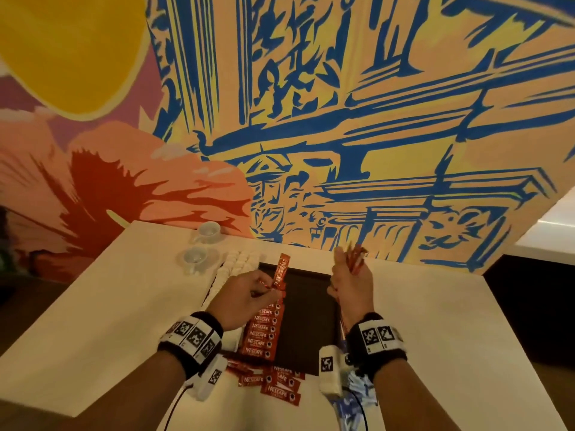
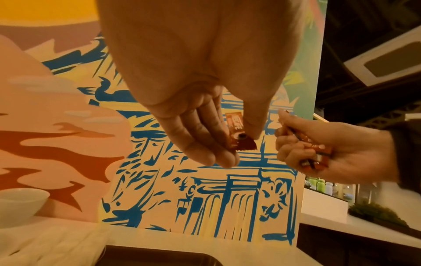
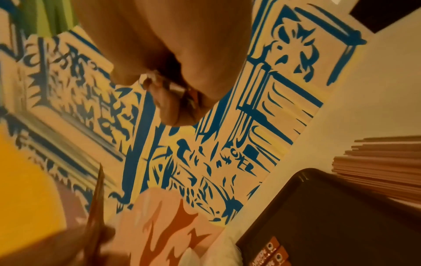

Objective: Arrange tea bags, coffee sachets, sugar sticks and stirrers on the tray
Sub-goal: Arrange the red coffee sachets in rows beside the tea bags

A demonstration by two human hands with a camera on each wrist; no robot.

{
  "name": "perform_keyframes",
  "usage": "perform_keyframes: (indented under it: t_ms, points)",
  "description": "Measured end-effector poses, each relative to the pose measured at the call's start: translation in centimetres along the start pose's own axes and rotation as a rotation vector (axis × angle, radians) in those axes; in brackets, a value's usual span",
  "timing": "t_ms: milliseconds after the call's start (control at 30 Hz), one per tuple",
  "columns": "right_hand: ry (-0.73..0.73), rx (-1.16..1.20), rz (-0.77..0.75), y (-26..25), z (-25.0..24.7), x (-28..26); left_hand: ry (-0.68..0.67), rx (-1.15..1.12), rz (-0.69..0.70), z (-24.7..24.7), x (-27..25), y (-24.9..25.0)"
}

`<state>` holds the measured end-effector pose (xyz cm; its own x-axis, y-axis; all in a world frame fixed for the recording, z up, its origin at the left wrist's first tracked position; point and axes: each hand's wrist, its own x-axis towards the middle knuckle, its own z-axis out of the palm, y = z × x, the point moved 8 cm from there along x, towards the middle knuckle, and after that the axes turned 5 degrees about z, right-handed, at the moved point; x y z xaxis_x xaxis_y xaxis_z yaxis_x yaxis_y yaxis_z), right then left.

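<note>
A dark tray (image 1: 308, 315) lies on the white table, with a row of red coffee sachets (image 1: 263, 331) along its left side. My left hand (image 1: 267, 290) hovers over that row and pinches a single red sachet (image 1: 280, 270) by its lower end; its other end points at the wall. In the left wrist view thumb and fingers pinch this sachet (image 2: 237, 133). My right hand (image 1: 345, 272) is raised over the tray's far right corner. It grips a bundle of red sachets (image 1: 354, 259), which the left wrist view shows in its fist (image 2: 314, 151).
More loose sachets (image 1: 273, 384) lie at the tray's near edge. White sticks (image 1: 236, 265) lie left of the tray, near two white cups (image 1: 210, 231). A stack of wooden stirrers (image 3: 376, 162) lies right of the tray. Blue packets (image 1: 357, 396) lie under my right wrist. A painted wall stands behind.
</note>
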<state>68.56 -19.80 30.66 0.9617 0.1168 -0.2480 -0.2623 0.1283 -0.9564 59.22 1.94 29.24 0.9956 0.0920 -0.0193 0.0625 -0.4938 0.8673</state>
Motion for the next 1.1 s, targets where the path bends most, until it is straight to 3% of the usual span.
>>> perform_keyframes:
  t_ms: [133, 267, 500, 667, 733, 833, 1000, 1100]
  points:
    - [-0.235, -0.312, 0.009, 1.4, 3.4, -1.1, 0.076, -0.11, 0.012, 0.6, 0.8, 1.0]
    - [-0.403, -0.323, 0.021, 1.9, 5.1, -1.5, 0.099, -0.262, -0.004, 1.4, 1.4, 1.6]
    - [-0.464, -0.361, -0.013, 2.1, 5.6, 0.2, 0.028, -0.457, -0.123, 2.8, 2.7, 0.9]
    - [-0.422, -0.331, 0.004, 2.2, 5.3, 2.3, -0.092, -0.406, -0.172, 2.5, 4.6, -0.5]
    - [-0.382, -0.327, 0.065, 2.8, 4.9, 3.5, 0.001, -0.242, -0.119, 0.9, 6.1, -2.0]
    - [-0.355, -0.362, 0.129, 3.8, 4.6, 4.8, 0.133, 0.158, 0.084, -1.6, 7.6, -2.5]
    - [-0.358, -0.394, 0.199, 5.4, 5.3, 6.3, 0.004, 0.581, 0.403, -0.6, 9.5, -1.4]
    - [-0.345, -0.385, 0.205, 5.9, 5.7, 7.1, -0.052, 0.649, 0.483, -0.1, 10.7, -2.1]
